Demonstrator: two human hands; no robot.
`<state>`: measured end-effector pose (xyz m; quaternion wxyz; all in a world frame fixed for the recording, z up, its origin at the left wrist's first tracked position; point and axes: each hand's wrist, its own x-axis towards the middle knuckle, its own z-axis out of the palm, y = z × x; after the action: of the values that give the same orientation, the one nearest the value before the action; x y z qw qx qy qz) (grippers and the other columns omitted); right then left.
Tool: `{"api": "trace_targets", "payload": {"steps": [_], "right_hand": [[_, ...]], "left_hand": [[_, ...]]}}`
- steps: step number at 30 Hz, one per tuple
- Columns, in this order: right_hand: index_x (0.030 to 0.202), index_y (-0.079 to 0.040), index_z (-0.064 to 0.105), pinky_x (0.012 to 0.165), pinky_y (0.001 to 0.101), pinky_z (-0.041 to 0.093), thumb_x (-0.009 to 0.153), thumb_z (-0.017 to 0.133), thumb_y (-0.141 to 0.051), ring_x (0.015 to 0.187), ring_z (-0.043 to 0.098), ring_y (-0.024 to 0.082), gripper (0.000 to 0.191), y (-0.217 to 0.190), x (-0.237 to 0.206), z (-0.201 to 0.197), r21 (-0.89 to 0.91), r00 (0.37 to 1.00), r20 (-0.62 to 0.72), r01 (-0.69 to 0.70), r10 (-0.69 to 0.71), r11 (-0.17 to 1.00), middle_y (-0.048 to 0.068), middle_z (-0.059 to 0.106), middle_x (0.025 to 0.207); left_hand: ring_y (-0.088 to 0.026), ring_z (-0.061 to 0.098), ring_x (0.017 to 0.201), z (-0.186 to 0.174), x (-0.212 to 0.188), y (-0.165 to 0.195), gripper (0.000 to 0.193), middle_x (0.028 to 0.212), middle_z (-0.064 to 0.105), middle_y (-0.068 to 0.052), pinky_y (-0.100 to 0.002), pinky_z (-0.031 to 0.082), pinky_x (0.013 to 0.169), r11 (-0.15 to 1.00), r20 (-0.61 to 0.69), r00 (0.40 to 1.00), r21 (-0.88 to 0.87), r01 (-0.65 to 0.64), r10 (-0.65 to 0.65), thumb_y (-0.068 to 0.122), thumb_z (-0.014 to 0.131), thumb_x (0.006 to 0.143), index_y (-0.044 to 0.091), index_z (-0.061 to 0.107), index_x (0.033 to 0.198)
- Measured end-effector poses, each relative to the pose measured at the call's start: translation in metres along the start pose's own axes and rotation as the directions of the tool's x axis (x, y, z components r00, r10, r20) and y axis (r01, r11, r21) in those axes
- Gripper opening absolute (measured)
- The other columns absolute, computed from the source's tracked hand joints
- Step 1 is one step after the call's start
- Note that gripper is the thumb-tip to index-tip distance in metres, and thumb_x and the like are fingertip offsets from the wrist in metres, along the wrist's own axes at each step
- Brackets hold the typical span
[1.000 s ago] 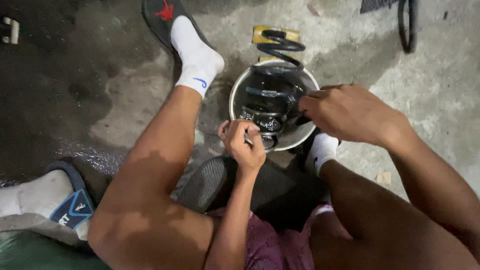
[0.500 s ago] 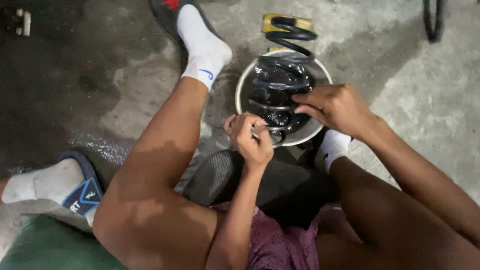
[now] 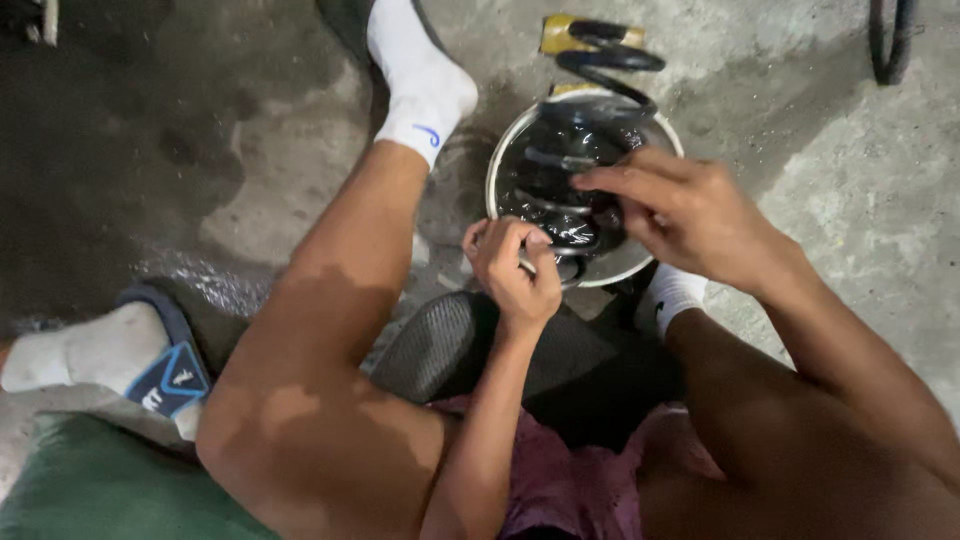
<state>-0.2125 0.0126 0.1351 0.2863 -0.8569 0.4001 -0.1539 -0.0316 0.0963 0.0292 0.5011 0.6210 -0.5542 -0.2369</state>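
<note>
- Far left: a foot in a white sock and a blue slide sandal (image 3: 165, 375), beside a green cushion (image 3: 90, 480) — another person's, most likely.
- Left of centre: own bare leg stretched over the wet concrete floor (image 3: 250, 190), ending in a white sock (image 3: 420, 85).
- Centre: left hand (image 3: 515, 270) curled tight, fingers pinched on a thin metal tool (image 3: 528, 266) at the near rim of the bowl; tool mostly hidden by the fingers, kind hard to tell.
- Centre-right: round metal bowl (image 3: 645, 258) on the floor between the feet, holding black coil springs (image 3: 560, 190) in dark liquid.
- Beyond the bowl: another black coil spring (image 3: 610, 62) leaning over the far rim, a yellow piece (image 3: 558, 35) at its top.
- Right: right hand (image 3: 690, 215) over the bowl, fingers loosely spread and resting on the springs — not closed around anything.
- Below: a dark mesh seat (image 3: 440, 345) under the body.
</note>
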Motion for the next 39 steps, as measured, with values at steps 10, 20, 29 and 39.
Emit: {"api": "trace_targets", "payload": {"steps": [10,20,29,39], "right_hand": [[0.129,-0.008,0.067,0.07,0.0411,0.056,0.093,0.078,-0.011,0.082,0.071,0.03,0.038,-0.022,0.017,0.039,-0.272,0.989,-0.084,0.098,-0.125,0.957,0.01,0.068,0.1],[0.118,-0.008,0.072,0.069,0.0347,0.057,0.091,0.081,-0.018,0.086,0.075,0.022,0.03,0.011,-0.007,0.036,0.181,0.973,-0.123,-0.174,0.197,0.968,0.011,0.077,0.11],[0.116,-0.008,0.072,0.074,0.0367,0.056,0.091,0.076,-0.01,0.086,0.072,0.03,0.026,0.003,-0.002,0.02,0.075,0.996,-0.089,-0.022,0.029,0.997,0.013,0.074,0.102],[0.111,-0.004,0.076,0.06,0.0381,0.054,0.089,0.08,-0.025,0.064,0.07,0.029,0.03,0.002,0.01,0.036,0.117,0.964,-0.016,-0.263,0.267,0.958,0.016,0.077,0.096]], "left_hand": [[-0.029,0.059,0.081,0.002,0.003,0.005,0.009,0.079,0.06,-0.005,-0.042,0.038,0.096,1.0,-0.026,0.999,-0.004,0.024,-0.024,0.013,0.056,0.087,0.009,0.055,0.079],[-0.028,0.06,0.08,-0.002,0.007,0.001,0.011,0.079,0.06,-0.005,-0.044,0.039,0.098,0.999,-0.009,1.0,-0.027,-0.026,0.025,0.015,0.056,0.089,0.01,0.057,0.079],[-0.029,0.061,0.083,0.001,0.008,0.005,0.01,0.08,0.06,-0.006,-0.044,0.038,0.097,0.999,-0.037,0.999,-0.035,-0.007,0.006,0.015,0.057,0.088,0.009,0.056,0.08],[-0.028,0.06,0.078,0.002,0.005,0.002,0.009,0.077,0.061,-0.005,-0.044,0.04,0.097,0.998,-0.028,0.999,-0.042,-0.048,0.046,0.011,0.057,0.087,0.009,0.057,0.079]]}}
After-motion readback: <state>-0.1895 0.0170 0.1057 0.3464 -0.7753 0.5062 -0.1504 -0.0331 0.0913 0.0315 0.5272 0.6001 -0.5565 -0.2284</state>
